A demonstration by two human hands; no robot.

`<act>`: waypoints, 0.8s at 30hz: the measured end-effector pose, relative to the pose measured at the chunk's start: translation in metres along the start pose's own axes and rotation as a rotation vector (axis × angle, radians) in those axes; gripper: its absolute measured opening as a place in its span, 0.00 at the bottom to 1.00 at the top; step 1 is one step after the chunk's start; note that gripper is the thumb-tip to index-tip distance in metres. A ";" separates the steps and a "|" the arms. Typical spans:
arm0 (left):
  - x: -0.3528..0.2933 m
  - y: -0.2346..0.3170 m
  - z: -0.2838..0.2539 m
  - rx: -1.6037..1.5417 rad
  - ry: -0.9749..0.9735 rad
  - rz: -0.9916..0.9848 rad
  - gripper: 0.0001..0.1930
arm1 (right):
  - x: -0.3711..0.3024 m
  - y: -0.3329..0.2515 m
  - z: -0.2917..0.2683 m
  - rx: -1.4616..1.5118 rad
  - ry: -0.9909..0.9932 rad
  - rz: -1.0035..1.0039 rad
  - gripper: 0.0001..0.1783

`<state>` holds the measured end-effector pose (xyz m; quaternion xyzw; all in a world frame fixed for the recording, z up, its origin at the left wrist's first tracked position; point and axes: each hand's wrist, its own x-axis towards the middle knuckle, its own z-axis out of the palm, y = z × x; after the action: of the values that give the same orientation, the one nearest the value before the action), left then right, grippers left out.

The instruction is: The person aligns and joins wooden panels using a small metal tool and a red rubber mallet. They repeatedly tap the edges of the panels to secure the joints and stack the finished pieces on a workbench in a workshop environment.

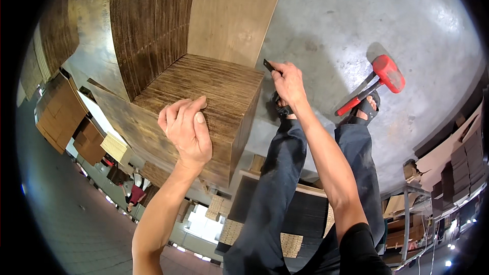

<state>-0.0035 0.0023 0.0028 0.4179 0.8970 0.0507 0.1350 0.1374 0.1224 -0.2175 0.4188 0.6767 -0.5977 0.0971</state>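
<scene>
My left hand [186, 127] rests with curled fingers on the top of a tall stack of thin brown wooden sheets [214, 89], near its front edge. My right hand [288, 81] is closed on a small dark flat tool [268, 64], held just off the stack's right corner. Below my hands are my legs in dark trousers [285, 183] and feet in sandals.
A red-headed mallet [374, 82] lies on the grey concrete floor [356, 15] beside my foot. More sheet stacks stand behind [153, 20] and at the left [58, 112]. Cardboard pieces and a metal rack are at the right [448, 168]. A person in red stands far off at the lower left [136, 193].
</scene>
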 end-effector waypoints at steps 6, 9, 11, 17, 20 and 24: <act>0.000 0.001 -0.002 0.009 -0.019 -0.015 0.14 | 0.004 -0.001 0.005 0.068 -0.051 0.000 0.20; 0.001 0.002 -0.003 0.023 -0.026 -0.009 0.15 | 0.003 -0.001 0.004 0.069 -0.084 0.028 0.20; 0.001 0.002 -0.002 0.024 -0.027 -0.007 0.15 | 0.002 0.002 0.006 0.068 -0.088 0.033 0.20; -0.001 0.001 -0.002 0.017 -0.026 -0.013 0.14 | -0.004 -0.007 -0.009 0.164 -0.190 -0.021 0.19; 0.000 -0.001 -0.001 0.034 -0.026 -0.014 0.15 | -0.008 -0.011 -0.021 0.262 -0.268 -0.044 0.19; -0.001 0.004 -0.005 0.040 -0.062 -0.014 0.16 | -0.004 -0.004 -0.009 0.300 -0.010 0.087 0.19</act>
<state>-0.0012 0.0042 0.0082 0.4155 0.8961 0.0191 0.1546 0.1404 0.1292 -0.2098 0.4544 0.5606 -0.6894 0.0628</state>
